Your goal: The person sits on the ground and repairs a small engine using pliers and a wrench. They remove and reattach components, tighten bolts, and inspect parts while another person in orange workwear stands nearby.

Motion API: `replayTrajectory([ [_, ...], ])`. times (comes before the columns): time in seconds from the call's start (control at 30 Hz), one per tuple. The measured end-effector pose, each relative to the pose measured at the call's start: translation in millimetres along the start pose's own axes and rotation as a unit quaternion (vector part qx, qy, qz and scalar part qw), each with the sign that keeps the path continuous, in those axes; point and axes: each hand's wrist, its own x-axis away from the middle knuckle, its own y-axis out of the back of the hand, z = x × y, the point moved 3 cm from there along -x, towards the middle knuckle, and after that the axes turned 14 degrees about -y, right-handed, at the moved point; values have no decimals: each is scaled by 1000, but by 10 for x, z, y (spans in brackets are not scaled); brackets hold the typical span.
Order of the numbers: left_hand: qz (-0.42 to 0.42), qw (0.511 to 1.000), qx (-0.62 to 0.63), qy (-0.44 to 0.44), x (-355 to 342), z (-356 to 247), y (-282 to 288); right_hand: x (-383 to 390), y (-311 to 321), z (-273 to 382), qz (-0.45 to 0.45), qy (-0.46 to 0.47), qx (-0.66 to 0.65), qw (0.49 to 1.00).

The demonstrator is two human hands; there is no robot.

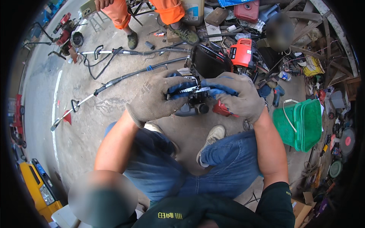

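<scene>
My left hand (152, 98), in a grey work glove with blue fingers, closes around a small silver metal part (194, 90) in front of me. From the other side my right hand (241, 97), gloved alike, pinches the same silver metalwork. Whether it is one piece or two I cannot tell. Right below my fingers sits a dark small engine (197, 106), partly hidden by the gloves. Just beyond it stands a black backpack frame (207, 62), and a red-covered motor unit (242, 53) lies to its right. A red part (224, 108) shows under my right hand.
Two long-shafted trimmers (114, 81) stretch left across the concrete. Green buckets (304, 123) stand at my right, near a blue cordless drill (278, 94). Tools and scrap crowd the right side. A person in orange trousers (169, 11) sits opposite. A yellow vehicle (38, 186) is at lower left.
</scene>
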Motion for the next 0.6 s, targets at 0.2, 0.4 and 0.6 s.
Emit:
replayTrajectory([
  [0.2, 9, 999, -26, -27, 8, -25, -7, -7, -52, -10, -4, -10, 28, 1000],
  [0.4, 7, 1000, -17, -26, 5, -34, -24, -5, -80, -15, -11, -20, 50, 998],
  [0.6, 17, 999, -38, -19, 21, -36, 5, -3, -91, 10, -17, -9, 49, 999],
])
